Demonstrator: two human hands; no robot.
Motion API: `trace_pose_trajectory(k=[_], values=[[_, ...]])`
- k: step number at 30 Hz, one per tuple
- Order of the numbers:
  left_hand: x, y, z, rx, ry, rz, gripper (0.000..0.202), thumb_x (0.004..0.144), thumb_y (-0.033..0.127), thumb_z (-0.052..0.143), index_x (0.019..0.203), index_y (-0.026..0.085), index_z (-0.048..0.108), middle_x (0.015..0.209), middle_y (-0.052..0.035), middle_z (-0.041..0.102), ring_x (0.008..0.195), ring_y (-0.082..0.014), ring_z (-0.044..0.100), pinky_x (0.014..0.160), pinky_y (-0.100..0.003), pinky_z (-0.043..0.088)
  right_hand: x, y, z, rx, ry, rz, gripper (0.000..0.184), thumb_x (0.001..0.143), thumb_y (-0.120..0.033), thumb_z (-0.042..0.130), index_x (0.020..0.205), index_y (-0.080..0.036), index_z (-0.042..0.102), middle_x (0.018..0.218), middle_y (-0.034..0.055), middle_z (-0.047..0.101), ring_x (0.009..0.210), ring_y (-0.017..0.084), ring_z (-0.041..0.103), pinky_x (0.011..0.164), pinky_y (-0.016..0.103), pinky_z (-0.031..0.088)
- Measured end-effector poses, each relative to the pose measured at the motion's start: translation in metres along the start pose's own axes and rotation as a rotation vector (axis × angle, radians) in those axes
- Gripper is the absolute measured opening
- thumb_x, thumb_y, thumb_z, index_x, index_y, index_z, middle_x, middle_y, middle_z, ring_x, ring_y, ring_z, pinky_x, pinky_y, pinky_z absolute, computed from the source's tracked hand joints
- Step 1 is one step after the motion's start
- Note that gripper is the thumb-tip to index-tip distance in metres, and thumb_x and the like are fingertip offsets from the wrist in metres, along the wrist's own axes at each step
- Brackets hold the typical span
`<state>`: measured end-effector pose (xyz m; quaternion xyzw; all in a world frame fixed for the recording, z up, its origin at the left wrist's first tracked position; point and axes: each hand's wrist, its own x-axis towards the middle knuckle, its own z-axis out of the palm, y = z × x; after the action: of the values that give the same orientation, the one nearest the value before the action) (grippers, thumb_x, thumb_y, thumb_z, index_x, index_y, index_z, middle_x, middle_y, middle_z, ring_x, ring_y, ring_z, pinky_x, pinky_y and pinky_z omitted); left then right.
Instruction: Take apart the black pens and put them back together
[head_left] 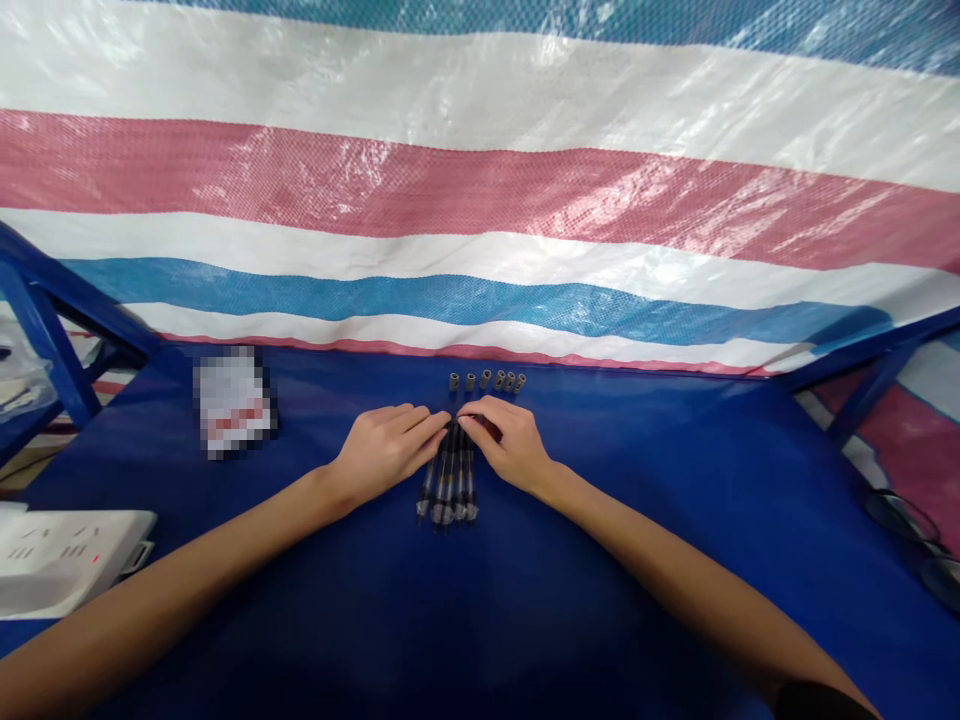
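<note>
A striped tarpaulin (pixel 480 190) in white, pink and blue is hanging across the whole far side, and a blue cloth (pixel 450 620) is covering the table in front of it. Blue metal frame bars (pixel 45 330) are rising at the left edge of the table. Near the left edge, a white power strip (pixel 67 560) is lying on the cloth with a small red light glowing. A pair of dark-framed glasses (pixel 907 540) is sitting at the far right, and a pixelated white packet (pixel 232 402) is lying at the far left.

Both arms are reaching in from the bottom corners and converging at the middle of the cloth. The left hand (pixel 384 452) and right hand (pixel 510 443) are nearly meeting, with their fingertips resting on the upper ends of a tight bunch of black pens (pixel 448 490). The pens are lying on the cloth, their lower ends pointing toward the person; there look to be about five. Whether the fingers are clenching the pens or only touching them cannot be told. Just beyond the fingertips, six small grey cylinders (pixel 486 380) are standing in a row, untouched by either hand and apart from the pens, so none is fitted to a pen.
</note>
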<state>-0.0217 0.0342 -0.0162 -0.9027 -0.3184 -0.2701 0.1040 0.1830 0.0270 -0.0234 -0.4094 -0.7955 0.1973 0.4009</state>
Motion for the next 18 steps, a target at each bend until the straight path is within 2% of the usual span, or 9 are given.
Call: trace_pose_trajectory(k=[4, 8, 9, 12, 13, 15, 16, 18], values=[[-0.003, 0.000, 0.003, -0.006, 0.054, -0.042, 0.022, 0.094, 0.028, 0.047, 0.104, 0.018, 0.064, 0.079, -0.0011, 0.066, 0.061, -0.0085, 0.059, 0.058, -0.018, 0.045, 0.009, -0.001, -0.013, -0.069, 0.035, 0.011, 0.026, 0.093, -0.030, 0.045, 0.078, -0.018, 0.063, 0.071, 0.0033, 0.065, 0.064, 0.014, 0.057, 0.063, 0.027, 0.044], [-0.008, 0.000, 0.010, -0.063, 0.131, -0.122, 0.020, 0.095, 0.023, 0.046, 0.104, 0.017, 0.062, 0.079, -0.0014, 0.067, 0.066, -0.0091, 0.061, 0.061, -0.019, 0.046, 0.024, 0.001, -0.040, -0.211, -0.131, 0.022, 0.039, 0.094, -0.032, 0.043, 0.061, -0.017, 0.058, 0.058, 0.0010, 0.057, 0.055, 0.012, 0.051, 0.057, 0.026, 0.037], [-0.009, 0.000, 0.012, -0.076, 0.141, -0.141, 0.020, 0.095, 0.022, 0.045, 0.104, 0.017, 0.062, 0.080, -0.0017, 0.067, 0.068, -0.0095, 0.061, 0.062, -0.019, 0.047, 0.027, 0.004, -0.048, -0.260, -0.097, 0.064, 0.040, 0.094, -0.031, 0.044, 0.059, -0.017, 0.058, 0.058, 0.0011, 0.057, 0.055, 0.012, 0.051, 0.057, 0.026, 0.036], [-0.012, 0.000, 0.018, -0.119, 0.146, -0.193, 0.020, 0.095, 0.019, 0.045, 0.104, 0.017, 0.062, 0.085, -0.0027, 0.069, 0.072, -0.0104, 0.063, 0.065, -0.020, 0.049, 0.034, 0.016, -0.066, -0.403, -0.068, 0.278, 0.012, 0.085, -0.023, 0.057, 0.083, -0.017, 0.067, 0.063, 0.0005, 0.061, 0.057, 0.014, 0.053, 0.059, 0.027, 0.036], [-0.013, -0.001, 0.019, -0.137, 0.144, -0.197, 0.020, 0.095, 0.018, 0.044, 0.105, 0.017, 0.062, 0.087, -0.0029, 0.069, 0.073, -0.0107, 0.064, 0.066, -0.020, 0.050, 0.035, 0.021, -0.070, -0.452, -0.124, 0.330, 0.013, 0.082, -0.023, 0.061, 0.092, -0.016, 0.067, 0.064, 0.0009, 0.062, 0.058, 0.015, 0.054, 0.059, 0.027, 0.037], [-0.014, -0.002, 0.021, -0.170, 0.147, -0.176, 0.023, 0.094, 0.015, 0.043, 0.108, 0.017, 0.062, 0.090, -0.0032, 0.069, 0.076, -0.0112, 0.065, 0.069, -0.022, 0.052, 0.035, 0.033, -0.072, -0.520, -0.211, 0.388, 0.029, 0.080, -0.027, 0.066, 0.106, -0.015, 0.065, 0.069, 0.0033, 0.065, 0.063, 0.018, 0.057, 0.059, 0.028, 0.037], [-0.015, -0.002, 0.021, -0.183, 0.149, -0.157, 0.025, 0.094, 0.014, 0.042, 0.110, 0.018, 0.061, 0.091, -0.0035, 0.069, 0.077, -0.0116, 0.065, 0.071, -0.023, 0.052, 0.035, 0.037, -0.071, -0.535, -0.248, 0.401, 0.031, 0.080, -0.028, 0.066, 0.108, -0.016, 0.064, 0.071, 0.0044, 0.066, 0.065, 0.019, 0.058, 0.059, 0.029, 0.037], [-0.015, -0.002, 0.020, -0.206, 0.155, -0.139, 0.027, 0.094, 0.014, 0.042, 0.114, 0.019, 0.060, 0.094, -0.0040, 0.069, 0.080, -0.0119, 0.065, 0.072, -0.024, 0.054, 0.034, 0.044, -0.069, -0.549, -0.288, 0.415, 0.022, 0.083, -0.028, 0.062, 0.101, -0.017, 0.067, 0.075, 0.0056, 0.068, 0.068, 0.020, 0.059, 0.058, 0.028, 0.035]])
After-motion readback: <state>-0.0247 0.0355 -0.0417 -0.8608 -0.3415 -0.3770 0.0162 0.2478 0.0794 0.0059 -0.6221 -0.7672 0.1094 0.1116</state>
